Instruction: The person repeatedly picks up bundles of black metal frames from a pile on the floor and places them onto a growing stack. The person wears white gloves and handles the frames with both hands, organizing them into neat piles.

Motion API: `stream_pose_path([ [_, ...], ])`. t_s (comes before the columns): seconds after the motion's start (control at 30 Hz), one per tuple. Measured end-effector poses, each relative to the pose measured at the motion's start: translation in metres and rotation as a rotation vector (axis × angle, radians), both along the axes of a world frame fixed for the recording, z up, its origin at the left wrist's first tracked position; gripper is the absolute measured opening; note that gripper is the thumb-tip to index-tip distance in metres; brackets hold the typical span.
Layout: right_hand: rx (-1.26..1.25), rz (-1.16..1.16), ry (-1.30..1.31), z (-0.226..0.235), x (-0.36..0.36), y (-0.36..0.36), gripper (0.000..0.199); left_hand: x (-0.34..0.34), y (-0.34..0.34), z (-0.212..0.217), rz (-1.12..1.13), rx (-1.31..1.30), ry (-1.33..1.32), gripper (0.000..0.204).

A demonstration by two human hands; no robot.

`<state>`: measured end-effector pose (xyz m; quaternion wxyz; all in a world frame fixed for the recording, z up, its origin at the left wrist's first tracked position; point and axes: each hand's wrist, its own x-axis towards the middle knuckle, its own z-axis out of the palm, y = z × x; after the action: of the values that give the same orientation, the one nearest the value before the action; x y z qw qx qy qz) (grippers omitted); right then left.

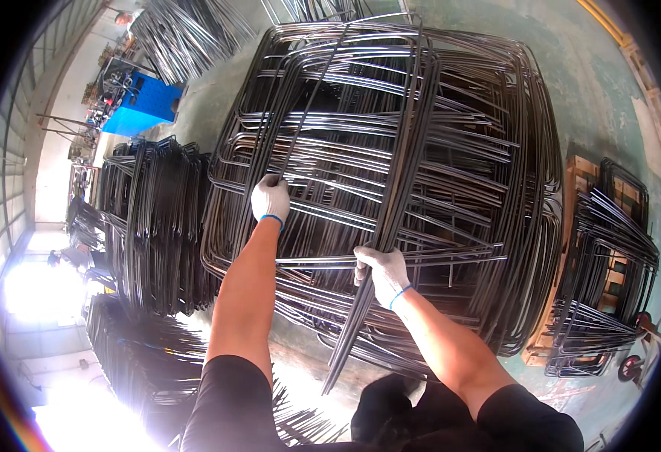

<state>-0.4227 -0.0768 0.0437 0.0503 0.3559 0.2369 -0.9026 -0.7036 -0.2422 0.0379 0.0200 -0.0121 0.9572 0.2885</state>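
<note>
A large stack of bent dark metal tube frames [530, 196] with rounded corners lies before me, many crossing one another. My left hand [271, 199], in a white glove with a blue cuff edge, is closed round a tube on the stack's left side. My right hand [384, 273], gloved the same way, grips long parallel tubes [402, 162] that run from the far side down toward me. Its thumb lies over them and its other fingers are partly hidden. The two hands are apart, the right one nearer to me.
More tube frames [153, 218] are stacked at left. Others [601, 271] rest on a wooden pallet [575, 177] at right. A blue box-shaped piece of equipment [142, 105] and a bundle of tubes [183, 38] stand far left. A wheel [630, 368] shows at lower right.
</note>
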Motion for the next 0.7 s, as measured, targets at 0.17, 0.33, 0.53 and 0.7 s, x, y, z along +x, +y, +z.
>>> stream_pose_path([
  [0.17,0.013,0.016,0.022,0.016,-0.049,-0.040,0.015,0.024,-0.017,0.016,-0.173,0.071,0.089,0.027],
  [0.33,0.025,0.027,-0.094,0.017,-0.103,-0.078,0.019,0.079,-0.017,0.020,-0.104,0.133,-0.193,0.032],
  [0.53,-0.090,-0.100,-0.133,-0.032,-0.134,-0.093,0.017,0.095,-0.062,-0.009,-0.279,0.018,-0.187,0.031],
  [0.7,-0.058,-0.085,-0.025,-0.034,-0.156,-0.115,0.015,0.115,-0.108,0.003,-0.305,-0.051,-0.173,0.026],
])
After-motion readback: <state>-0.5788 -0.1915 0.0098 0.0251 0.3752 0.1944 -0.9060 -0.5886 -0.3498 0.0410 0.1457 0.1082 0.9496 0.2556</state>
